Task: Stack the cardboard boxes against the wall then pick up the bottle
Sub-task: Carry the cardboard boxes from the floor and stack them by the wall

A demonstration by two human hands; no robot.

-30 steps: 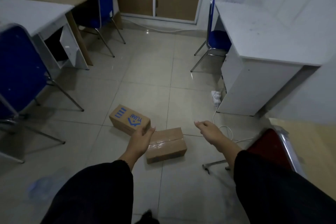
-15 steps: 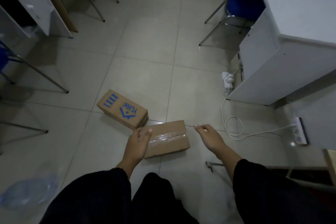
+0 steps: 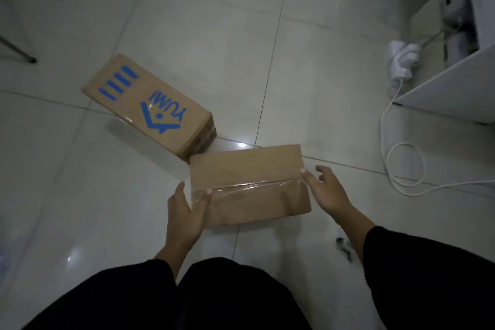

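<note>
Two cardboard boxes lie on the tiled floor. The one with blue print (image 3: 150,107) lies at an angle on the left. Its near corner sits close to the plain taped box (image 3: 249,182) in front of me. My left hand (image 3: 184,211) presses against the plain box's left end, thumb lying on the top. My right hand (image 3: 325,193) is at the right end, its thumb touching the top edge and its fingers spread. The box rests on the floor. No bottle shows plainly in this view.
A white desk cabinet (image 3: 455,88) stands at the right, with a white plug block (image 3: 401,61) and a looped white cable (image 3: 404,166) on the floor beside it. A chair leg (image 3: 16,51) reaches in at the left. A small dark piece (image 3: 344,246) lies by my right forearm.
I have bent down and come close to the boxes. Both hands have dropped from the air onto the two ends of the plain box.
</note>
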